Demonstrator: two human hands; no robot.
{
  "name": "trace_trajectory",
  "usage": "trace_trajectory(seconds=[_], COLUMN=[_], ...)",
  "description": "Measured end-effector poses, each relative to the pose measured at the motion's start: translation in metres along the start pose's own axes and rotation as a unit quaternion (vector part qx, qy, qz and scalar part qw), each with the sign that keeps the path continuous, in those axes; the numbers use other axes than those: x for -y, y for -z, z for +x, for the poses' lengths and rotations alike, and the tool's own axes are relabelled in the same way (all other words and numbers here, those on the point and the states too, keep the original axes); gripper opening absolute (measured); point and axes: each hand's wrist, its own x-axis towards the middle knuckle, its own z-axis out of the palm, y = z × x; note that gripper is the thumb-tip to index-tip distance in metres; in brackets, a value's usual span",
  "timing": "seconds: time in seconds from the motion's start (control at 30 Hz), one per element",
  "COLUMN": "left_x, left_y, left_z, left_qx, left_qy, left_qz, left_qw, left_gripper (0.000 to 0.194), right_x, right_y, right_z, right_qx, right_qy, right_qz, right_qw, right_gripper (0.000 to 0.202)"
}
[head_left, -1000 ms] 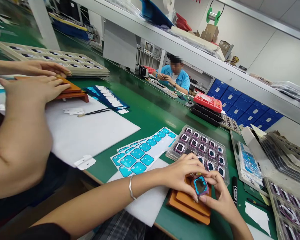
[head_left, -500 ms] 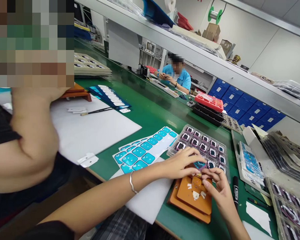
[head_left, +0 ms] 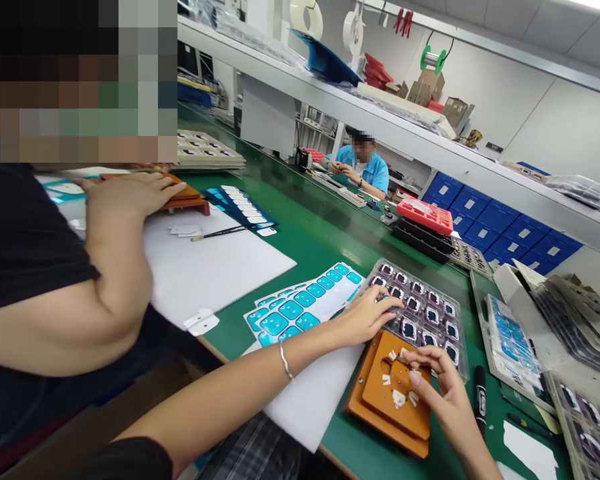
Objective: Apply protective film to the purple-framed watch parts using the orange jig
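Note:
My left hand (head_left: 367, 315) is closed on a small purple-edged part (head_left: 390, 304) over the near left side of the clear tray (head_left: 463, 333), which holds rows of purple and white framed parts. My right hand (head_left: 437, 380) hovers at the right edge of the orange fixture (head_left: 390, 400), its thumb near the fingertips; anything between them is too small to make out. Small white pieces lie on the fixture's top. Left of the tray, sheets of blue stickers (head_left: 305, 300) lie fanned out, partly over white foam (head_left: 315, 400).
At the left, a co-worker's arm (head_left: 117, 260) reaches over another orange fixture (head_left: 195, 200) and a white sheet (head_left: 220, 257). A black marker (head_left: 481, 400) lies right of my right hand. Stacked trays (head_left: 575, 327) stand at the right. Another person (head_left: 363, 167) sits across the bench.
My left hand has lifted the part away from the orange fixture to the tray, uncovering the fixture's top. My right hand remains by the fixture. The co-worker's hand now shows on their fixture.

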Motion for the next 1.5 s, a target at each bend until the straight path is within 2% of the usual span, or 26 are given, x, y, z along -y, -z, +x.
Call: trace_trajectory(seconds=[0.13,0.3,0.47,0.67,0.77,0.93,1.0,1.17,1.37,1.43,1.5], left_x=[0.003,0.007,0.006,0.007,0.01,0.013,0.013,0.019,0.028,0.025,0.019], left_y=[-0.004,-0.007,-0.006,-0.005,-0.006,-0.011,-0.01,-0.007,-0.013,-0.013,-0.013], left_z=[0.0,-0.001,-0.001,0.0,0.001,0.004,0.003,0.001,0.002,0.002,0.002], left_qx=[0.002,-0.009,-0.048,-0.082,-0.063,0.034,0.045,0.024,0.056,0.067,0.071], left_qy=[-0.005,-0.013,-0.023,-0.017,-0.033,-0.087,-0.089,-0.051,-0.053,-0.065,-0.074], left_qz=[-0.001,0.001,0.014,0.024,0.029,0.062,0.082,0.117,0.116,0.115,0.112], left_qw=[1.0,1.0,0.998,0.996,0.997,0.994,0.992,0.991,0.99,0.989,0.988], left_gripper=[0.043,0.042,0.047,0.037,0.028,0.014,0.017,0.038,0.059,0.06,0.053], right_x=[0.0,-0.005,-0.01,-0.009,-0.012,-0.018,-0.018,-0.01,-0.005,-0.006,-0.008], right_y=[0.0,0.0,0.001,0.0,0.0,0.002,0.003,0.001,0.0,0.001,0.002], right_z=[0.0,0.001,0.001,0.001,0.0,0.0,0.0,0.001,0.001,0.001,0.002], right_qx=[-0.003,-0.007,-0.006,-0.004,-0.001,0.008,0.008,0.009,0.008,0.01,0.011], right_qy=[-0.003,0.008,0.008,0.014,0.018,0.022,0.025,0.022,0.026,0.026,0.024], right_qz=[-0.007,-0.016,-0.027,-0.033,-0.033,-0.053,-0.056,-0.062,-0.069,-0.073,-0.074], right_qw=[1.0,1.0,1.0,0.999,0.999,0.998,0.998,0.998,0.997,0.997,0.997], right_gripper=[0.046,0.043,0.042,0.042,0.041,0.039,0.039,0.04,0.041,0.041,0.041])
